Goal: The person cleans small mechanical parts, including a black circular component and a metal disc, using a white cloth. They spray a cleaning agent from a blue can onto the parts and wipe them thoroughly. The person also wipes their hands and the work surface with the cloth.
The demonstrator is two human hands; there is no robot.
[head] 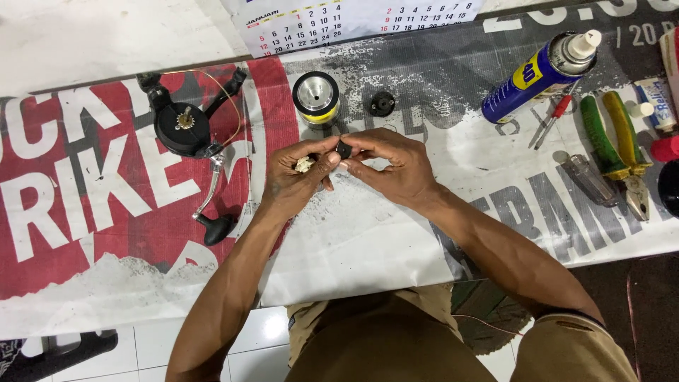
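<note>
Right at the middle of the table, the left hand (293, 173) and the right hand (389, 166) meet fingertip to fingertip over a small black part (344, 149), which both hands pinch between thumb and fingers; the left hand also cups a pale, crumpled wad (305, 164), possibly a bit of cloth or tissue, though the view is too small to be sure. The black part looks hard, light and rather small, likely stiff metal or plastic and perhaps greasy, so it would probably slip easily; a pinch across its sides with the fingertips, as now, seems the safest hold. Just beyond the hands stands a silver spool (316, 97) wound with yellow line, and beside it a small black round knob (382, 103). To the left lies the black fishing reel body (185, 127) with its silver crank handle (211, 194), resting on the red and white part of the printed banner (85, 212) that covers the table. At the top edge a white calendar sheet (353, 21) with red and black figures lies flat. To the right a blue and yellow spray can (541, 74) with a white nozzle lies tilted, near a small red-handled screwdriver (555, 117), a clear-handled screwdriver (587, 177), green and yellow handled pliers (619, 148) and a small white tube (654, 102) with a blue label.
</note>
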